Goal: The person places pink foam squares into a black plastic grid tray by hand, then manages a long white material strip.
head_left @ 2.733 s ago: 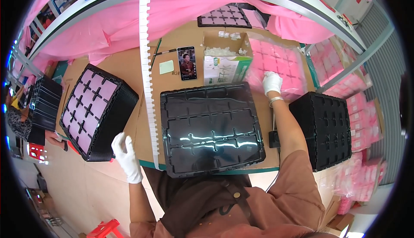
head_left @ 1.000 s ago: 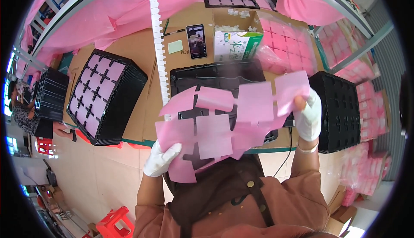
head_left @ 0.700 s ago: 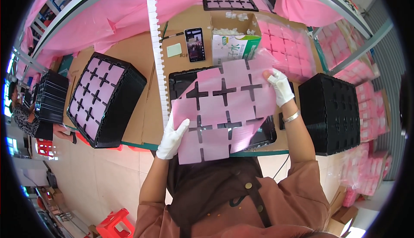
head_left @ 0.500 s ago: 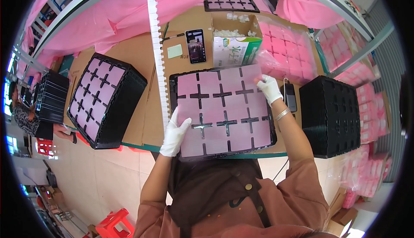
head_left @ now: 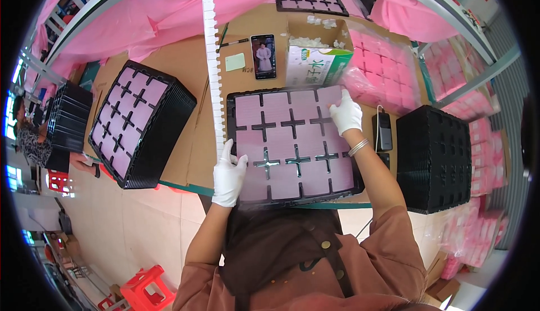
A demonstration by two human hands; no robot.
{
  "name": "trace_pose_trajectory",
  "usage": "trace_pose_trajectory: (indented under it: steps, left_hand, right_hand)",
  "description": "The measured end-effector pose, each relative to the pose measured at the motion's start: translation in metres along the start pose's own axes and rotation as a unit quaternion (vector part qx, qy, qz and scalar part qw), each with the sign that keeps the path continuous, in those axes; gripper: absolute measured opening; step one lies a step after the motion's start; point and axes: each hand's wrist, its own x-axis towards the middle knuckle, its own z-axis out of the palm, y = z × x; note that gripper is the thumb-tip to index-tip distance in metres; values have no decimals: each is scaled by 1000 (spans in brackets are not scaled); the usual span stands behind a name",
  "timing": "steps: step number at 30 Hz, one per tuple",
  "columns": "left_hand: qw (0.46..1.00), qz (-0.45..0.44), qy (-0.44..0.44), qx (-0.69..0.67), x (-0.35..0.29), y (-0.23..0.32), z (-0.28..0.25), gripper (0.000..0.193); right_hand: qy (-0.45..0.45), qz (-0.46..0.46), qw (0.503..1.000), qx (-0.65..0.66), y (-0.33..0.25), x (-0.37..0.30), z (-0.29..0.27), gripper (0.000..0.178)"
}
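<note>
In front of me on the cardboard-covered table lies a black plastic tray, its compartments filled with pale pink sheet pieces between black cross-shaped dividers. My left hand, in a white glove, rests against the tray's left edge, thumb and forefinger spread. At the upper right corner of the tray, my gloved right hand lies over the rim, forefinger stretched out and thumb reaching over the pink pieces. The undersides of both hands are hidden.
Stacked black trays stand left and right. Beyond my tray are a phone, a carton with white scraps, and wrapped pink packs. A white toothed strip runs down left of my tray. A person is far left.
My right hand has moved inward over the tray's upper right corner, its fingers now more spread. My left hand stays at the left edge. The whole view has shifted slightly.
</note>
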Motion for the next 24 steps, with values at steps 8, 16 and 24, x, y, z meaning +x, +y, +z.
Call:
trace_pose_trajectory:
  steps: [8,16,24]
  left_hand:
    - [986,46,62,147,-8,25,-22,57]
    - [907,322,-4,270,42,47,30,53]
    - [897,290,-61,329,72,45,32,67]
  right_hand:
    - [163,-94,982,-7,41,-5,-15,40]
    - [-191,-34,850,489,22,13,12,36]
    - [-132,162,706,677,47,38,19,26]
